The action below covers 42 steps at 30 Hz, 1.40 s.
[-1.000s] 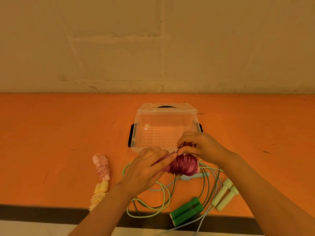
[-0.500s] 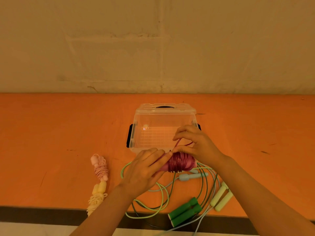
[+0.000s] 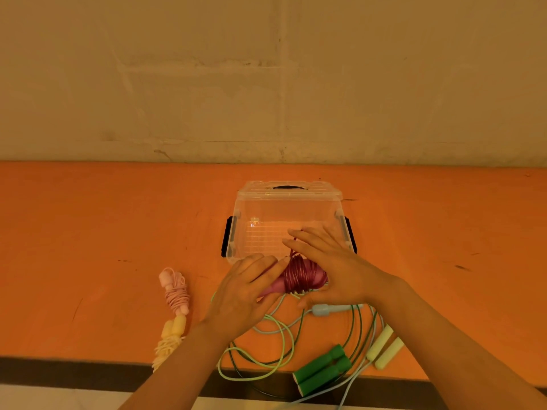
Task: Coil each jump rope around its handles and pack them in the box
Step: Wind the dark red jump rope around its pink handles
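The orange surface (image 3: 88,232) carries a clear box (image 3: 284,214), open and empty, with loose ropes tangled in front of it. Just before the box, the left hand (image 3: 242,294) grips the magenta rope's (image 3: 302,276) handles, while the right hand (image 3: 331,270) cups the coil, fingers spread. A pink bundle (image 3: 174,288) and a yellow bundle (image 3: 171,332) lie coiled at left.

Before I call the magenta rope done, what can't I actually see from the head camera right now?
- Handles of the magenta coiled jump rope: mostly covered by the left hand and right hand.
- The rope's loose end: runs under the right hand's fingers; whether it is tucked cannot be told.
- Pale blue rope: cut off by the bottom edge.
- Clear plastic box: near right corner hidden by the right hand.
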Motion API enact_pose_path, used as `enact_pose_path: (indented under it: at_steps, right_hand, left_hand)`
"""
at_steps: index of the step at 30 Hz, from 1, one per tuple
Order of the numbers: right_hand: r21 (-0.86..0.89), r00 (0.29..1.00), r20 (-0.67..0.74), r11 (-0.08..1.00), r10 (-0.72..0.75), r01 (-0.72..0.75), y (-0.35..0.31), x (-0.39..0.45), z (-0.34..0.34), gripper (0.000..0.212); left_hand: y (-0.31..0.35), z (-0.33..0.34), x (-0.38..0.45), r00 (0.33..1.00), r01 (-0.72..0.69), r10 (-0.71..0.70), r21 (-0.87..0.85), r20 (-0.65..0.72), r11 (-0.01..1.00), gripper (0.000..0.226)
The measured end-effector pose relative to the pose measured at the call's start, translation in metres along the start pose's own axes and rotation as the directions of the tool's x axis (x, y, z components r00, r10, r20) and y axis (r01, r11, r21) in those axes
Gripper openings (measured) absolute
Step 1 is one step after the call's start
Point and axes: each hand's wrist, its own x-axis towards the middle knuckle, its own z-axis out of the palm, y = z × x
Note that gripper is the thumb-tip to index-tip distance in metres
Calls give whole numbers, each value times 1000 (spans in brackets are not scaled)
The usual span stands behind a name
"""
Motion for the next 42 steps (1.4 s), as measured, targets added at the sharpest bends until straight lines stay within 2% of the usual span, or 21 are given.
enact_pose_path:
  at_steps: [3,6,10,13,18,22,26,32,42]
  right_hand:
    - [-33,999,-51,999,17,-19,1,2,4,118]
    - [-97,990,-70,987,119,-126,-1,1,5,127]
    - [-261,972,-66,936,225,-234,-7,0,0,125]
    - [-320,953,-48,900,299,-298,-8,-3,-8,107]
    - [-259,968,-175,940,180,-221,-3,-3,4,59]
    - [-326,949,-305,928,81,-183,-4,8,19,49]
    - [-368,950,-312,921,8,-129,-8,13,27,51]
    - [-297,956,-294,949,10,-101,-8,17,27,60]
    - [-386,952,-305,914,-1,-123,-15,18,31,76]
  left_hand:
    - [0,0,-1,1000,16,-16,10,-4,1000,55]
    - [0,0,1,999,36,-36,11,-7,999,55]
    - [1,3,3,998,53,-53,-7,-18,999,55]
    - [-2,2,3,997,69,-70,-11,-44,998,58]
    - [-4,1,2,996,62,-63,-11,-58,998,58]
    - [-6,-2,3,997,63,-64,-8,-52,998,57]
    - [-4,-2,2,999,41,-41,0,-28,999,55]
    - [-3,-3,4,998,44,-45,-26,-38,999,56]
    - [-2,-8,3,999,49,-49,-43,-3,998,58]
